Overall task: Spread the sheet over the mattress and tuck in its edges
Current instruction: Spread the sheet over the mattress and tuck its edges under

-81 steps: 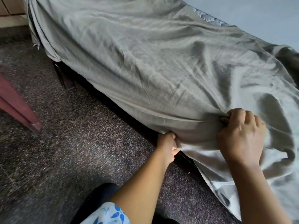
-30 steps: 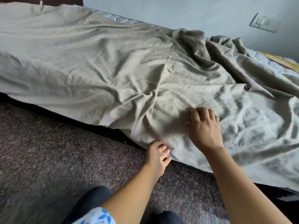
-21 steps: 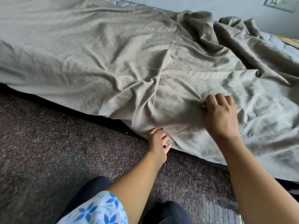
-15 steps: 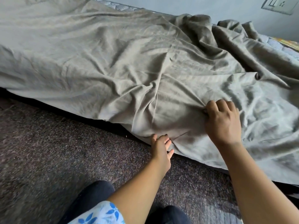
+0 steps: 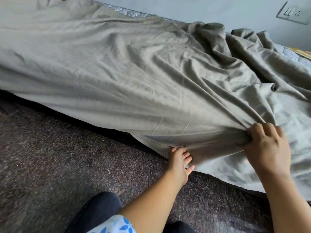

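- Lower right of the frame: right hand is knuckles-up, with fingers curled tight round a bunched fold of the sheet. Its bare forearm comes in from the bottom right corner.
- Lower centre: left hand has loose, spread fingers that grip nothing. Thumb and fingertips touch the sheet's hanging hem at the near side of the bed. Its bare forearm rises from the bottom centre.
- Sheet: thin grey-olive cloth with a slight sheen and faint stripes.
  - It covers most of the mattress and drapes over the near side.
  - Taut creases fan out from the right hand's grip toward the upper left.
  - A crumpled heap sits in the upper right.
- Mattress: pale quilted top. Only a strip along the far edge at top centre and a patch at the right edge show.
- Bed frame: a dark band under the hem, running from centre left down to the left hand.
- Floor: dark and speckled, stone-like and matte, filling the lower left.
- Wall: plain pale grey-blue along the top, with a rectangular switch plate in the upper right corner.
- Bottom edge: dark trouser knees, and a white sleeve with a blue flower print.
- Counts: two hands, one sheet, one mattress, one switch plate, two knees, one sleeve.
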Tool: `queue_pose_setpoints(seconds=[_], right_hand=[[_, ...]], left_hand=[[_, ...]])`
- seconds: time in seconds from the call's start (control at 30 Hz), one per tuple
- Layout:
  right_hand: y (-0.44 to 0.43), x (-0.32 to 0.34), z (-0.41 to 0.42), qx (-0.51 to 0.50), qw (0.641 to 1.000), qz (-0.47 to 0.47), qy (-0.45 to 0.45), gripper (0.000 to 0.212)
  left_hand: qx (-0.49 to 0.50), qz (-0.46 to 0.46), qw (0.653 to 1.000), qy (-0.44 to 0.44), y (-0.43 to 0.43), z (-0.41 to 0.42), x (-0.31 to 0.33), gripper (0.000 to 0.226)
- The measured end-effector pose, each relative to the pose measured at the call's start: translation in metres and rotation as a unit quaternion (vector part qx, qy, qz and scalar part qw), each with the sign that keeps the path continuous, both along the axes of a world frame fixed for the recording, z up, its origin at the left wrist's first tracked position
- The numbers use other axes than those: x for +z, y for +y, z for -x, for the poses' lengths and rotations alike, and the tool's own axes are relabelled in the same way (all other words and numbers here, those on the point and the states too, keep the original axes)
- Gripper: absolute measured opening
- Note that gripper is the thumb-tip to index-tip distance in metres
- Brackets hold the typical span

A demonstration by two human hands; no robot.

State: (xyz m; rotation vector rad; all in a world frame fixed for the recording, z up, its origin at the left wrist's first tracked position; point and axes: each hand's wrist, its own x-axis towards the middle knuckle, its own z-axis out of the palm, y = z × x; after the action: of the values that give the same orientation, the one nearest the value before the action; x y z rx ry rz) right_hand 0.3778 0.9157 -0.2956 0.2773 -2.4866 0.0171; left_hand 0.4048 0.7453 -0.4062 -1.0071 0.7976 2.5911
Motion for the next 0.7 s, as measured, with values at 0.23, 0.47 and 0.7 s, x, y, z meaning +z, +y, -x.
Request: queue_pose_setpoints(seconds=[0.23, 0.47, 0.7], right_hand=[[-0.044, 0.016, -0.001, 0.032, 0.999, 0.002, 0.034, 0.034], [-0.068, -0.005, 0.012, 0.111, 0.993, 0.019, 0.029, 0.02], [-0.073, -0.005, 0.017, 0.046, 0.997, 0.055, 0.039, 0.012]], left_hand=[[0.115, 0.049, 0.992, -0.009, -0.005, 0.002, 0.003, 0.028], [0.136, -0.066, 0.988, -0.026, -0.007, 0.011, 0.021, 0.012], [0.131, -0.076, 0.988, -0.036, -0.013, 0.017, 0.03, 0.026]])
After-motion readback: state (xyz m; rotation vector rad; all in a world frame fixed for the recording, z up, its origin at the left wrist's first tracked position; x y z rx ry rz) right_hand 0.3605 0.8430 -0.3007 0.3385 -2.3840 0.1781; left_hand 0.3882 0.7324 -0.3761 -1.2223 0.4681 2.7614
